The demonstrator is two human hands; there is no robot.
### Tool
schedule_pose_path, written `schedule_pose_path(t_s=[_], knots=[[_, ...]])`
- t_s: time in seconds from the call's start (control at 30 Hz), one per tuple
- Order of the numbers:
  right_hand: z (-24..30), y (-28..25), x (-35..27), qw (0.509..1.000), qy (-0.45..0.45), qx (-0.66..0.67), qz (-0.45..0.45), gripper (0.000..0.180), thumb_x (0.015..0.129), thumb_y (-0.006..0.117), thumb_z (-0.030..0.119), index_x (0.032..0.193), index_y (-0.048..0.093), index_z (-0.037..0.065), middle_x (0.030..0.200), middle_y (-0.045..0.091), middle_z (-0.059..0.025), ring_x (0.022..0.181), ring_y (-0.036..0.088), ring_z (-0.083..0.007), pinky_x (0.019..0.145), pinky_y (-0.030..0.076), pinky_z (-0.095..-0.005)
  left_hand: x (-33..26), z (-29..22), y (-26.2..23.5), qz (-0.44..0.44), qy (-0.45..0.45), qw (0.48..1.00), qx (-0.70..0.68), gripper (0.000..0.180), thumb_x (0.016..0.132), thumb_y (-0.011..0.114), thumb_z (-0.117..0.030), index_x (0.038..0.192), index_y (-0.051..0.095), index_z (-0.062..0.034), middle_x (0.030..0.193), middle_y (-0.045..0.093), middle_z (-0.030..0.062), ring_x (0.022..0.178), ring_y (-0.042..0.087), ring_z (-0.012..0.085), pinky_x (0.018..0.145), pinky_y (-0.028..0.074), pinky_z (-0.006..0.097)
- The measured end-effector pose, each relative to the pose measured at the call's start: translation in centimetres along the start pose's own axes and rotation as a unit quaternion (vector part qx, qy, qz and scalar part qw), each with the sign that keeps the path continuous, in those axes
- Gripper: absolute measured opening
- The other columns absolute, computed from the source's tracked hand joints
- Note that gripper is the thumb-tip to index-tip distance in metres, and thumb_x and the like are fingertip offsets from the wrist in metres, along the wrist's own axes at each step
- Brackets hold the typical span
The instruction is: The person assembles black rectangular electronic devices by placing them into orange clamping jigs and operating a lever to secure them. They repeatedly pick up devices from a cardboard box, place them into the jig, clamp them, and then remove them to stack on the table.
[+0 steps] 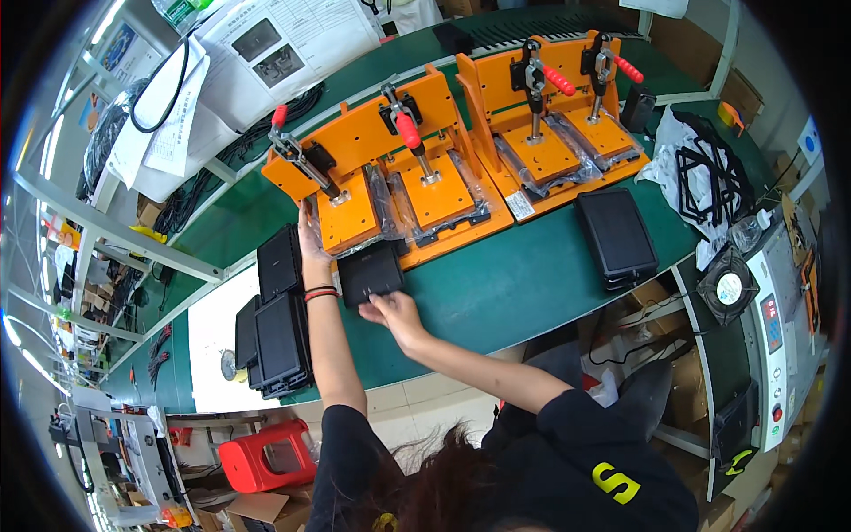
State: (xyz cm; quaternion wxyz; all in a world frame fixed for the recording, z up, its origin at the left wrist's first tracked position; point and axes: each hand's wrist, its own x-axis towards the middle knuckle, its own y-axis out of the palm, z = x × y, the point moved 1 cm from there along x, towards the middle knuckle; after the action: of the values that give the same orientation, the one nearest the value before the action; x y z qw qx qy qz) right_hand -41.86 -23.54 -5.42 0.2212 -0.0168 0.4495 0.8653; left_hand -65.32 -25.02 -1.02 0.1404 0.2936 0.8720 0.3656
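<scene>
In front of the leftmost orange clamping fixture (353,232), a flat black rectangular panel (365,270) sits at the fixture's near edge. My right hand (396,316) pinches the panel's near right corner between thumb and fingers. My left hand (312,238) reaches up along the fixture's left side with fingers stretched out, partly hidden by it. A red-handled toggle clamp (306,164) presses down on that fixture's orange plate, and clear film shows around the plate. A second red-handled clamp (409,137) stands on the neighbouring station.
Stacked black panels (282,341) lie left of my left forearm. More black panels (616,235) stand at the right, below two further clamp stations (567,142). Black frames on white wrap (705,177) lie at the far right, near a small fan (729,288). A red stool (266,457) is below.
</scene>
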Motion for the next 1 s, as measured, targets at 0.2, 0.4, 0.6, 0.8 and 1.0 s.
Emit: schedule_pose_path(t_s=[0.2,0.4,0.6,0.8,1.0], knots=[[2.0,-5.8,-12.1,0.999,0.008,-0.047,0.011,0.014,0.094,0.052,0.010,0.097,0.050,-0.004,0.094,0.063,-0.0168,0.088,0.065,-0.0228,0.082,0.054,-0.0325,-4.4,-8.8,5.6,-0.276,0.038,0.600,0.750,0.060,0.094,0.035,-0.052,0.105,0.056,0.0030,0.101,0.064,0.0218,0.094,0.061,0.0394,0.081,0.046,0.049],[4.2,-10.9,-16.5,0.995,0.035,-0.068,-0.065,0.019,0.097,0.048,0.016,0.100,0.051,-0.002,0.092,0.063,-0.0158,0.087,0.064,-0.0209,0.084,0.051,-0.0328,1.0,-11.9,15.8,-0.100,0.289,0.729,0.612,0.064,0.096,0.028,-0.052,0.108,0.053,0.0061,0.105,0.063,0.0229,0.098,0.060,0.0382,0.085,0.044,0.044],[7.4,-14.1,-18.5,0.991,0.045,-0.073,-0.099,0.021,0.097,0.047,0.015,0.100,0.050,-0.005,0.092,0.063,-0.0179,0.086,0.065,-0.0224,0.080,0.053,-0.0327,2.0,-12.9,19.4,0.063,0.251,0.939,0.228,0.075,0.094,0.027,-0.057,0.130,0.039,0.0079,0.129,0.046,0.0279,0.124,0.043,0.0370,0.108,0.030,0.043],[8.1,-14.7,-19.2,0.991,0.057,-0.055,-0.110,0.020,0.096,0.048,0.013,0.101,0.051,-0.006,0.091,0.063,-0.0185,0.084,0.065,-0.0223,0.078,0.054,-0.0318,-1.6,-6.8,16.2,0.223,0.236,0.429,0.843,0.040,0.099,0.033,-0.032,0.114,0.057,-0.0024,0.096,0.064,0.0224,0.086,0.062,0.0312,0.076,0.047,0.040],[10.3,-14.8,-19.6,0.983,-0.038,-0.140,-0.113,0.014,0.094,0.049,0.008,0.097,0.050,-0.006,0.085,0.064,-0.0176,0.078,0.066,-0.0217,0.074,0.055,-0.0315,-4.3,-3.4,20.2,0.188,0.346,0.218,0.893,0.032,0.093,0.048,-0.030,0.110,0.055,-0.0035,0.087,0.062,0.0224,0.083,0.061,0.0367,0.069,0.048,0.043]])
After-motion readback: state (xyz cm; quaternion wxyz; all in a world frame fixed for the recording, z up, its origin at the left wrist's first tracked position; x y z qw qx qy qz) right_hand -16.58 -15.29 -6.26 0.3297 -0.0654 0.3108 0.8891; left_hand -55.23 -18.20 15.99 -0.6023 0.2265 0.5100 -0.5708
